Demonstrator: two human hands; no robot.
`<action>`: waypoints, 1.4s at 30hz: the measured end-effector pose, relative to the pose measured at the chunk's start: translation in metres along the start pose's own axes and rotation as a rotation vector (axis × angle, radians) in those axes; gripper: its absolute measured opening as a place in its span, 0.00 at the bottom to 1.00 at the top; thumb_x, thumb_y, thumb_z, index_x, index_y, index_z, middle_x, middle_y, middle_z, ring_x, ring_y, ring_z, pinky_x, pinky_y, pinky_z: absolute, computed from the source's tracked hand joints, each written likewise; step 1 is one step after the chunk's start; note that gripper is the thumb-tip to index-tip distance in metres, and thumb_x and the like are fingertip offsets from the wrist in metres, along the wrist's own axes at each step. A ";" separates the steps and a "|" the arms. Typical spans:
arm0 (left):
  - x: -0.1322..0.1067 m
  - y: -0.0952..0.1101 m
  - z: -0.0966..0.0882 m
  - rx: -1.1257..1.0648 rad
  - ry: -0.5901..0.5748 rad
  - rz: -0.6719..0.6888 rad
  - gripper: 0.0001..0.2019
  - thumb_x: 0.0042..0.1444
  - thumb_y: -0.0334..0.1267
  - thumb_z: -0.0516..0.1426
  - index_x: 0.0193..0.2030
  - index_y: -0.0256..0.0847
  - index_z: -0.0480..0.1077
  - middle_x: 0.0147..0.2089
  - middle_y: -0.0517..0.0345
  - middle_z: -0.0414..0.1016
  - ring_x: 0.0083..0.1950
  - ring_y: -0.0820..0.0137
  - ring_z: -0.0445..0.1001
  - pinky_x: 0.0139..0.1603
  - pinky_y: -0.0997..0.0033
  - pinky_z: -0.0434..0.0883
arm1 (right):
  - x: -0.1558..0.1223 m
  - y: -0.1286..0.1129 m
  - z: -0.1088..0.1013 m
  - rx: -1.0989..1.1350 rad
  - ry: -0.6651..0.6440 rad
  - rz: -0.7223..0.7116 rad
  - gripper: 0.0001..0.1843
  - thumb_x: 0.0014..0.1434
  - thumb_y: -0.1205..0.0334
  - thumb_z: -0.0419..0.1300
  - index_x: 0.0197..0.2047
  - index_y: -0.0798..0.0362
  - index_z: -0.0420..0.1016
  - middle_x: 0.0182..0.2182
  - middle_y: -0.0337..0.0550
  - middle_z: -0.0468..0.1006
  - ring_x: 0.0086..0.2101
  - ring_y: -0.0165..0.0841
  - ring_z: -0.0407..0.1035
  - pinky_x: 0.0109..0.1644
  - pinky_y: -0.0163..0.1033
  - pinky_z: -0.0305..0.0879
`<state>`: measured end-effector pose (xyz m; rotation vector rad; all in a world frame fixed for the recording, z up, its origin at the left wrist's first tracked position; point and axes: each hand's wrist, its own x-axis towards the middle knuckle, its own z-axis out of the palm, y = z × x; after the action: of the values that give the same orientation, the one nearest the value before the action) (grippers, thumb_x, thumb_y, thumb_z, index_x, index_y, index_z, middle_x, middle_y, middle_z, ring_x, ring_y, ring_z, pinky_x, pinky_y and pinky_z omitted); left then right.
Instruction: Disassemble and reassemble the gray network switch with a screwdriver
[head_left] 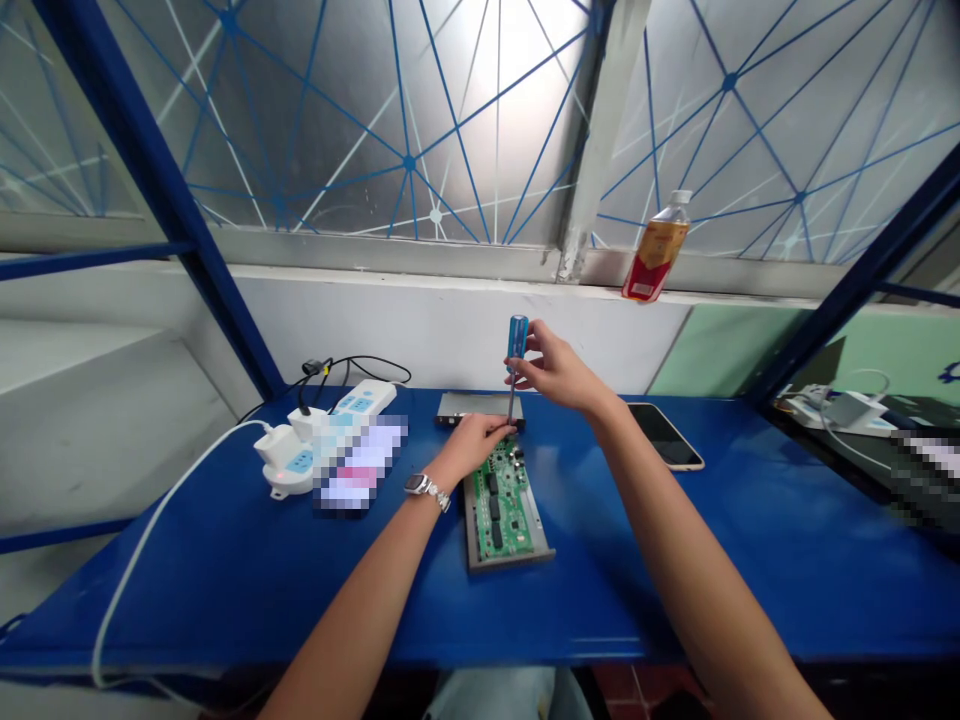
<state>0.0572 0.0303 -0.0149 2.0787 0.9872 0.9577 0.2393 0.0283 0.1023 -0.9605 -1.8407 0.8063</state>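
A green circuit board (504, 505) lies in a grey metal tray (510, 556) on the blue table (225, 560). My right hand (559, 372) is closed round the blue handle of a screwdriver (516, 345), held upright with its tip down at the board's far end. My left hand (476, 440) rests at that far end, fingers pinched around the screwdriver's shaft near the tip. A grey metal cover (469, 406) lies just behind the board.
A white power strip (322, 435) with plugs and cables sits at the left, beside a blurred object. A phone (665, 435) lies face up at the right. A bottle (657, 250) stands on the window ledge. Another bench with white devices is at far right.
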 end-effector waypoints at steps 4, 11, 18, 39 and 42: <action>0.000 -0.005 0.001 0.048 0.004 -0.011 0.19 0.65 0.51 0.55 0.44 0.43 0.84 0.39 0.55 0.86 0.39 0.58 0.80 0.43 0.67 0.72 | -0.001 -0.002 -0.003 0.039 -0.031 0.030 0.16 0.60 0.56 0.63 0.45 0.48 0.60 0.45 0.45 0.76 0.33 0.34 0.79 0.35 0.43 0.80; -0.002 -0.001 0.007 -0.125 0.041 0.004 0.17 0.66 0.47 0.57 0.53 0.43 0.80 0.52 0.48 0.83 0.54 0.55 0.81 0.55 0.62 0.73 | -0.003 -0.008 -0.009 0.125 -0.118 0.053 0.17 0.56 0.60 0.63 0.48 0.50 0.66 0.41 0.46 0.81 0.37 0.38 0.80 0.42 0.47 0.78; -0.003 0.002 0.008 -0.047 0.073 -0.016 0.14 0.66 0.44 0.57 0.46 0.42 0.82 0.48 0.51 0.85 0.50 0.57 0.82 0.54 0.63 0.74 | 0.002 0.002 -0.008 -0.131 0.050 0.073 0.22 0.52 0.45 0.69 0.39 0.51 0.68 0.32 0.42 0.78 0.29 0.35 0.73 0.32 0.40 0.68; -0.004 -0.011 0.017 -0.053 0.114 -0.013 0.13 0.66 0.42 0.56 0.50 0.41 0.79 0.47 0.51 0.85 0.50 0.60 0.83 0.55 0.63 0.77 | -0.001 -0.012 0.008 -0.833 0.161 0.080 0.23 0.62 0.42 0.61 0.26 0.51 0.66 0.24 0.44 0.73 0.24 0.32 0.62 0.30 0.39 0.46; -0.004 -0.012 0.018 -0.087 0.104 0.018 0.15 0.67 0.42 0.56 0.55 0.41 0.77 0.51 0.50 0.84 0.54 0.60 0.82 0.57 0.62 0.77 | -0.002 -0.011 0.005 -0.796 0.115 0.039 0.22 0.63 0.44 0.61 0.26 0.51 0.63 0.23 0.41 0.71 0.23 0.30 0.57 0.29 0.39 0.45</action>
<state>0.0657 0.0292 -0.0344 1.9855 0.9634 1.1084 0.2321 0.0201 0.1089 -1.4907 -2.0685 -0.0051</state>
